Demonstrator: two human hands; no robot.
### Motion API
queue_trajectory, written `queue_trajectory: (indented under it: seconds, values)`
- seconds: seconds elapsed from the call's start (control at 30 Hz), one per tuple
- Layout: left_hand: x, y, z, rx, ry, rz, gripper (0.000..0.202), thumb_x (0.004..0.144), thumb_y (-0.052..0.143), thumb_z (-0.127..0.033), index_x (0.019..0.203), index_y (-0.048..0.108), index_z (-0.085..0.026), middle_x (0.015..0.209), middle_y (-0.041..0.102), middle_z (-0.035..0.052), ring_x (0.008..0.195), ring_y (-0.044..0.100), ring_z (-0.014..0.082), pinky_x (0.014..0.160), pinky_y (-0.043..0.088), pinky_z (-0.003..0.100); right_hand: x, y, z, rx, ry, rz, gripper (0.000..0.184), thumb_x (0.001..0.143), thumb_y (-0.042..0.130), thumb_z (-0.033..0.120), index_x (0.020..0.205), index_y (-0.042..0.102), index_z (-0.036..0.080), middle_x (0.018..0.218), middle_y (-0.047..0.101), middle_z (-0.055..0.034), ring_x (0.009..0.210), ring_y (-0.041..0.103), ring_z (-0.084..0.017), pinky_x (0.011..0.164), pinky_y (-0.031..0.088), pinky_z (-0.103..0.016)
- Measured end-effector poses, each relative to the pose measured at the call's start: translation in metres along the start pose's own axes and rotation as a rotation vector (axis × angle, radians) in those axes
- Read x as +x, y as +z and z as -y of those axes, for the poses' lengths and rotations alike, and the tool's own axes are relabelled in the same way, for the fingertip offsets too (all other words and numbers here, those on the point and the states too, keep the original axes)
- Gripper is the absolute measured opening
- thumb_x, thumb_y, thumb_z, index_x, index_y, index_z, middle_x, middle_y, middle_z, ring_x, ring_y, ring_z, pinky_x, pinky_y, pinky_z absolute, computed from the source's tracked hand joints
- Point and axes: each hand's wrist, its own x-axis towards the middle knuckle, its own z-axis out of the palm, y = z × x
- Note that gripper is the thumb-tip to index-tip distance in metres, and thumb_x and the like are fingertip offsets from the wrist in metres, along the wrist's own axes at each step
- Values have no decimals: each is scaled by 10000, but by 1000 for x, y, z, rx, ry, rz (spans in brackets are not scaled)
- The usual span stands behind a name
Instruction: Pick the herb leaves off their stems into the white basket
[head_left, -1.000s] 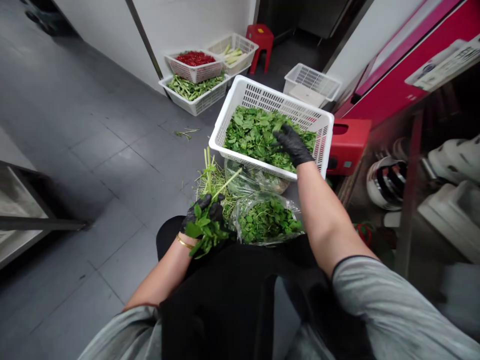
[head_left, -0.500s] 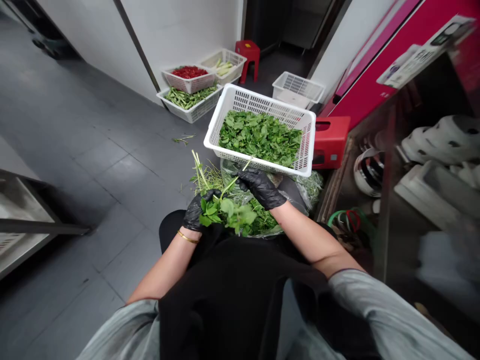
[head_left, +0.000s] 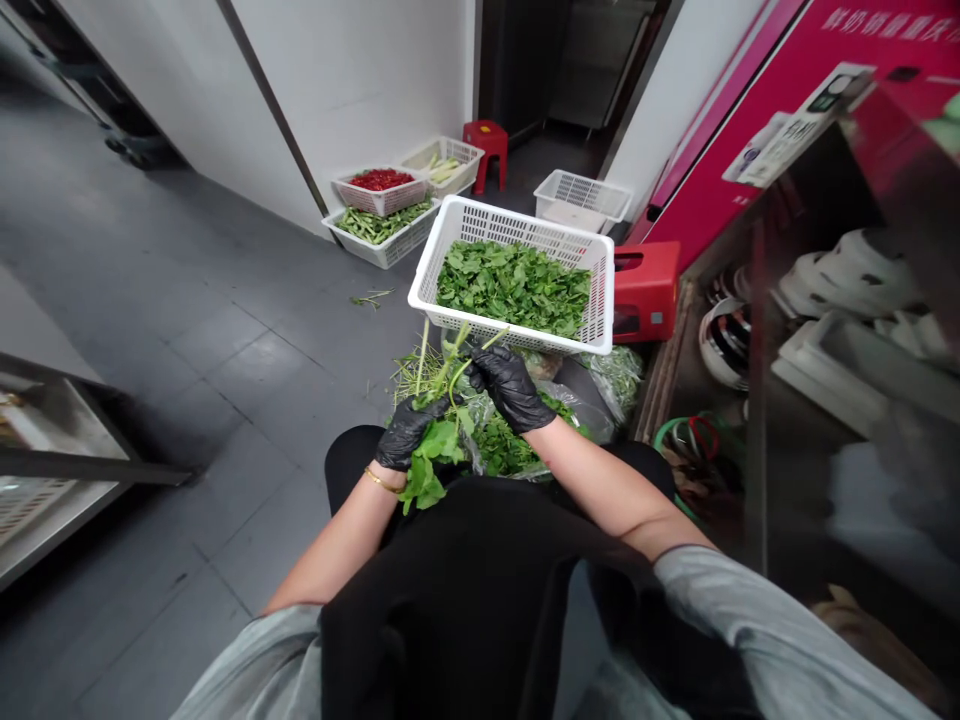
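Note:
Black gloves cover both hands. My left hand (head_left: pixel 411 428) is closed round a small bunch of leafy green stems (head_left: pixel 436 452), whose leaves hang toward my lap and whose stalks point away from me. Pinched in the fingers of my right hand (head_left: pixel 510 385) is a stem of the same greens, beside the bunch. Just beyond my hands stands a white slotted basket (head_left: pixel 517 212) holding a heap of picked green leaves (head_left: pixel 514 288). Between my knees lies an opened plastic bag of greens (head_left: pixel 508 445). Thin bare stalks (head_left: pixel 411 372) are piled beyond my left hand.
A red stool (head_left: pixel 649 290) is at the basket's right. Farther off stand baskets of red peppers (head_left: pixel 381 180), green beans (head_left: pixel 382 222) and pale vegetables (head_left: pixel 442 170). Another white basket (head_left: pixel 581 195) and a small red stool (head_left: pixel 489 145) are near the doorway. Shelves of dishes (head_left: pixel 847 280) line the right.
The bunch in my left hand has turned so its leaves now hang toward me and its stalks point away. My right hand has stayed close beside it. The view has shifted slightly.

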Motion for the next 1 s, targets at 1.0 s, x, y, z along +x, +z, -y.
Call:
queue_trajectory:
  seconds: [1.0]
  values:
    - [-9,8,-2,-64,-161,32,247,557,886,-228,745,754,-138,759,747,84,708,697,234,731,576,387,-15,-26,-9,-562,361,933,341,719,768,443,756,710,108,637,649,11,527,527,-86,510,438,-208]
